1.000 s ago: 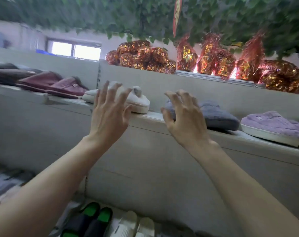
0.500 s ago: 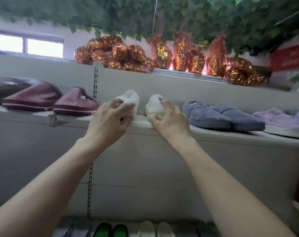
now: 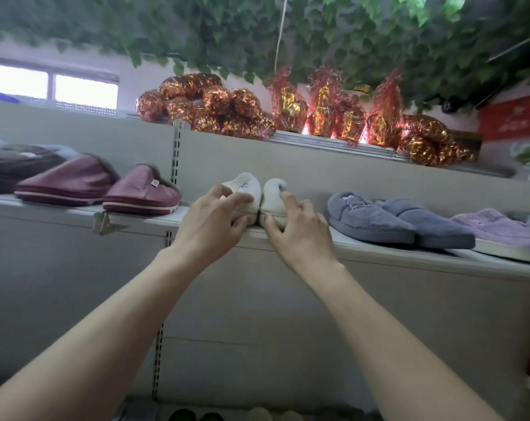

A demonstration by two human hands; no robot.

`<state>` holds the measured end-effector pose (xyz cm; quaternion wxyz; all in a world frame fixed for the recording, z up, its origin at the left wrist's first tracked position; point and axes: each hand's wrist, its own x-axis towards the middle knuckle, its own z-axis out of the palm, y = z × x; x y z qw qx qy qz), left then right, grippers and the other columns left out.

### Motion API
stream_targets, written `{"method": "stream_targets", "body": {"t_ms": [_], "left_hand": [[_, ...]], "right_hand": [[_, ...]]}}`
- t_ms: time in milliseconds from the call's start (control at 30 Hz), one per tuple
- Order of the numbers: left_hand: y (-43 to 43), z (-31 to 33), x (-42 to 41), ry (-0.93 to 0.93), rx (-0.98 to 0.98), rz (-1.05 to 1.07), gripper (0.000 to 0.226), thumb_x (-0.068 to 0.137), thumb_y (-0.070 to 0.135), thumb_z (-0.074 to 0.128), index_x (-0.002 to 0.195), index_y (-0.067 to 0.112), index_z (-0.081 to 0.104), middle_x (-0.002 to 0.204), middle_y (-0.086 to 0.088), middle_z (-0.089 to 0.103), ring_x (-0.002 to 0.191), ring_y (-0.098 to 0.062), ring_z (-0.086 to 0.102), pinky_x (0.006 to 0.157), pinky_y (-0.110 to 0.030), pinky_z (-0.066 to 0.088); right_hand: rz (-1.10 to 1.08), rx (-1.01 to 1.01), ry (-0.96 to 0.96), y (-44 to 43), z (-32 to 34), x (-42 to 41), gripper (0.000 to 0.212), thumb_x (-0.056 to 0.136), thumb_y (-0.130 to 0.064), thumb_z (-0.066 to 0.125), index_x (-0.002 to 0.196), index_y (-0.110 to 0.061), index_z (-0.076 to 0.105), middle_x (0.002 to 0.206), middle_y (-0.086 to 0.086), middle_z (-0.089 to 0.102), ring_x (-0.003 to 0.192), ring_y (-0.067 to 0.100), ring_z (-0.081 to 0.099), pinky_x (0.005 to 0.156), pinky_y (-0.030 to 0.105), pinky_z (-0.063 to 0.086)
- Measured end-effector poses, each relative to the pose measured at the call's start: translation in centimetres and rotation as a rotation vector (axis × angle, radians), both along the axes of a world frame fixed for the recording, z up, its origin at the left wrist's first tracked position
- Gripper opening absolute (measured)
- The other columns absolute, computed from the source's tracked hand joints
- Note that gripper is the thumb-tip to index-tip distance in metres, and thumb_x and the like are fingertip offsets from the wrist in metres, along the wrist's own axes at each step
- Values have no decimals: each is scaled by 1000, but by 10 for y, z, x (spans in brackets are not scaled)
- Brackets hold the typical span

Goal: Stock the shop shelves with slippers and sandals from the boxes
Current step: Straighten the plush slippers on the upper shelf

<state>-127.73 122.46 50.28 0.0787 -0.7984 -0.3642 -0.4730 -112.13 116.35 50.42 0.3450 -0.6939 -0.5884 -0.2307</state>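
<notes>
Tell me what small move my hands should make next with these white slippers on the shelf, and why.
Probably ease the pair slightly back and let go. The left hand and right hand each pinch one of the white slippers, which touch side by side with their near ends at the front lip of the shelf, between the maroon slippers and the blue-grey slippers.
</notes>
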Motion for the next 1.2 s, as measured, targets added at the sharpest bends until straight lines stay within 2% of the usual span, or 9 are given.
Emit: {"method": "stream_targets", "body": {"t_ms": [133, 233, 300, 367, 467, 567, 700, 933, 1200], "left_hand": [[1, -9, -5, 11, 46, -10, 38, 89, 29, 57, 127, 32, 60, 124, -1, 53, 106, -28, 56, 88, -35, 44], [-1, -12, -22, 40, 212, 10, 35, 87, 27, 57, 121, 25, 65, 121, -5, 57, 115, -31, 52, 98, -42, 43], [-1, -10, -46, 18, 327, 58, 35, 87, 27, 60, 122, 23, 64, 125, -7, 57, 128, -32, 44, 107, -48, 36], [1, -7, -82, -41, 361, 126, 38, 89, 27, 62, 127, 24, 60, 131, -7, 53, 136, -31, 36, 113, -49, 29], [16, -5, -151, -114, 316, 248, 42, 88, 29, 62, 130, 23, 57, 133, -9, 50, 138, -33, 32, 114, -52, 25], [45, -3, -215, -92, 163, 336, 50, 86, 43, 52, 132, 22, 54, 135, -13, 49, 132, -36, 37, 111, -49, 29], [74, 1, -252, 9, -109, 245, 63, 88, 53, 52, 144, 27, 37, 142, -8, 45, 124, -35, 48, 98, -44, 40], [96, 3, -249, 144, -73, 122, 64, 91, 56, 44, 147, 28, 29, 139, -10, 48, 118, -38, 53, 93, -41, 43], [103, -7, -242, 114, -32, 126, 60, 90, 55, 44, 142, 27, 30, 135, -15, 49, 113, -41, 53, 88, -43, 44]], "right_hand": [[-35, -8, -31, 8, -6, 0, 60, 96, -49, 41, 150, -28, 27, 127, 15, 51, 112, 39, 50, 90, 43, 43], [-95, 77, -148, 8, -5, -6, 57, 95, -48, 42, 145, -22, 35, 130, 16, 53, 121, 39, 46, 100, 48, 39], [-60, 183, -243, 9, -3, -25, 53, 95, -43, 45, 142, -21, 40, 135, 15, 51, 131, 38, 39, 108, 49, 34], [53, 247, -270, 12, 1, -56, 50, 95, -39, 48, 141, -20, 45, 135, 14, 52, 131, 36, 40, 108, 48, 34], [225, 224, -176, 22, 6, -118, 48, 96, -42, 49, 140, -24, 43, 127, 12, 56, 120, 31, 49, 99, 43, 40], [303, 118, -79, 42, 3, -175, 48, 96, -50, 47, 138, -28, 41, 121, 11, 56, 110, 31, 56, 86, 38, 43], [198, -46, 39, 74, 5, -218, 66, 89, -67, 46, 144, -33, 33, 131, 11, 52, 116, 34, 53, 90, 40, 43], [15, -41, 34, 92, 3, -246, 57, 92, -55, 47, 142, -29, 38, 124, 14, 58, 110, 35, 55, 88, 39, 43], [-3, -48, 16, 97, 1, -250, 57, 94, -56, 45, 144, -30, 36, 128, 14, 56, 113, 36, 55, 91, 39, 42]]}}
